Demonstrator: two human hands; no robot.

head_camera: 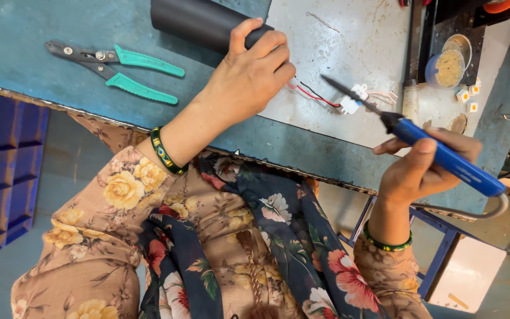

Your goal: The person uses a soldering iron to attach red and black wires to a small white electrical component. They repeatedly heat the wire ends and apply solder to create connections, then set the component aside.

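A: Left hand (246, 80)?
B: Fingers curled over black tube (199, 22) on bench (25, 71), pinning red and black wires (311, 94).
A: Right hand (423, 168)?
B: Fingers wrapped around blue soldering iron (444, 155); tip beside white connector (352, 100). Green pliers (119, 71) well apart.

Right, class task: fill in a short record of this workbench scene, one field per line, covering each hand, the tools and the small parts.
left hand: grips black tube, pinches red and black wires
right hand: holds blue soldering iron, tip near white connector
pliers: green handles, lying untouched on bench
round tin: at far right of bench
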